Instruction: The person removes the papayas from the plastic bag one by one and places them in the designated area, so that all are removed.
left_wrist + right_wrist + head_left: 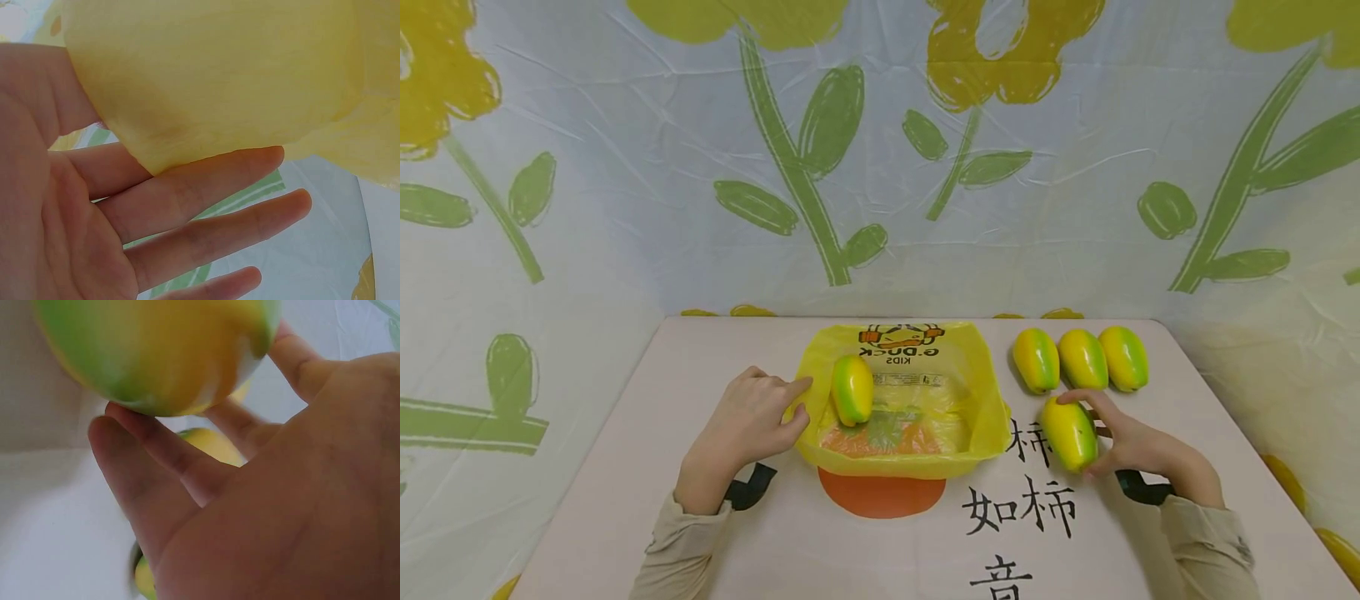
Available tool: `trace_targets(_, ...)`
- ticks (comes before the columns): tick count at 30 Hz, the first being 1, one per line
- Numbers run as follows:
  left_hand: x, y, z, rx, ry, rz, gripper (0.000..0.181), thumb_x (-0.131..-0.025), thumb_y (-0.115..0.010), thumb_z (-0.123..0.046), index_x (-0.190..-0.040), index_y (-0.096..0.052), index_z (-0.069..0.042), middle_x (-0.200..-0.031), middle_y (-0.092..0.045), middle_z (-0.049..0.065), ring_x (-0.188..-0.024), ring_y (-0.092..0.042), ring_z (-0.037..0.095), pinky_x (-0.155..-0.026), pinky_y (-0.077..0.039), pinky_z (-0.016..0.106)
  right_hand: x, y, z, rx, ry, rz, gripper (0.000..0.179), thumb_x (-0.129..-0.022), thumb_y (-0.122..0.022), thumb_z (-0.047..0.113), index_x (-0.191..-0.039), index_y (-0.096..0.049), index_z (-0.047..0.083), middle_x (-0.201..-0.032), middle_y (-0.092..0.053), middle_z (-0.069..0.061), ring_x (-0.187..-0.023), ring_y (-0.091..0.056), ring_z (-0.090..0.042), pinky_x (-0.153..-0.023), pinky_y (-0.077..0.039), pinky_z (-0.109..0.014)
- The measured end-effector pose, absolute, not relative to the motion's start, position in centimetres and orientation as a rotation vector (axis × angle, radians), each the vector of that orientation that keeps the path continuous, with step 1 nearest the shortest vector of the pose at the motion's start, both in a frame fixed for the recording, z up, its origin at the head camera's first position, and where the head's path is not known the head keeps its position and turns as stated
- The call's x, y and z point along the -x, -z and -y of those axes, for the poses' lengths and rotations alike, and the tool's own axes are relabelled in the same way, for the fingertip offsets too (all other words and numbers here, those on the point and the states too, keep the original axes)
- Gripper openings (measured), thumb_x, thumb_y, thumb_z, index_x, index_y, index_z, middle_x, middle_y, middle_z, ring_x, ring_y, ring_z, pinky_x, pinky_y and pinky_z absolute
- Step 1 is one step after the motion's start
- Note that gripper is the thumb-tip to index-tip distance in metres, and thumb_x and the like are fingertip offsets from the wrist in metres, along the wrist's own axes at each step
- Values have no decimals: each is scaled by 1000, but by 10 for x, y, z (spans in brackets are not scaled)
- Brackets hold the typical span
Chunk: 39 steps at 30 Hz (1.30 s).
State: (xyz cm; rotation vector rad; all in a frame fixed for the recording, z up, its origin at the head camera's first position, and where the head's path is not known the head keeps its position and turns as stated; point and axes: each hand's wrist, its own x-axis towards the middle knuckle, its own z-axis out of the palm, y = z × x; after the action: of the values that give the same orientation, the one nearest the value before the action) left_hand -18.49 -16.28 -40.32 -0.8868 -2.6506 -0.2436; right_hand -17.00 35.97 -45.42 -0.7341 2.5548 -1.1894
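Note:
My right hand (1138,446) grips a yellow-green mango (1070,433), thumb at its near end and fingers at its far side; in the right wrist view the mango (162,356) rests against the fingertips. At the middle of the table stands a yellow plastic bag (958,462) with its mouth spread wide. One mango (852,390) lies inside, near its left wall. My left hand (756,421) is at the bag's left rim. In the left wrist view the bag's wall (219,81) covers the tips of thumb and index finger, while the other fingers (212,240) extend straight outside it.
Behind my right hand, three more mangoes (1081,358) stand in a row at the back right. The pale tabletop (850,558) carries printed black characters and an orange patch. A flower-printed cloth (662,167) rises behind the table and along both sides.

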Motion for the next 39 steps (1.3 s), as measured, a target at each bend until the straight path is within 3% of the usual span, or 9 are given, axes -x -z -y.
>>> trace_targets(9,185,403,163,890,247,2643,33,-83,-60,-15,-110,-76,-4,-46,-34,-13,-42,-28,7,-79,-50,45,173,456,-354,725,1204,-2576,90,-65,-88,10,-137,-35,4,-139,-31,-18,-118,-26,11,-90,-38,-74)
trace_targets(13,184,402,163,888,247,2647,32,-83,-60,-15,-110,-76,-4,-46,-33,-13,-41,-27,8,-78,-50,45,175,457,-352,714,1201,-2602,90,-65,-90,9,-137,-35,3,-136,-27,-23,-131,-28,-23,-89,-40,-73)
trace_targets(16,184,402,163,887,245,2650,32,-83,-60,-15,-110,-76,-4,-46,-32,-13,-41,-27,8,-78,-50,45,175,456,-351,695,1195,-2613,91,-64,-90,8,-137,-35,2,-135,-26,-25,-122,-30,-50,-89,-40,-73)
trace_targets(24,184,401,164,883,247,2655,33,-84,-59,-15,-110,-75,-4,-46,-33,-13,-42,-27,8,-78,-50,45,175,458,-350,700,1190,-2638,92,-64,-91,9,-137,-37,4,-136,-26,-24,-125,-27,-44,-89,-39,-75)
trace_targets(31,183,401,164,884,242,2647,33,-83,-60,-15,-109,-76,-3,-46,-33,-12,-42,-27,8,-77,-50,44,174,458,-350,702,1187,-2645,93,-64,-91,12,-138,-37,7,-138,-28,-21,-125,-26,-15,-91,-38,-74)
trace_targets(33,183,401,164,886,239,2645,32,-83,-60,-15,-109,-76,-4,-46,-33,-13,-42,-27,8,-76,-50,44,174,458,-349,699,1183,-2645,92,-64,-91,13,-139,-37,7,-138,-28,-21,-126,-26,-15,-91,-38,-74)
trace_targets(39,183,401,165,891,241,2633,32,-83,-60,-15,-109,-76,-4,-46,-33,-13,-43,-28,7,-76,-50,44,174,456,-349,686,1166,-2644,93,-65,-91,14,-140,-36,7,-138,-27,-21,-124,-27,-33,-91,-38,-74)
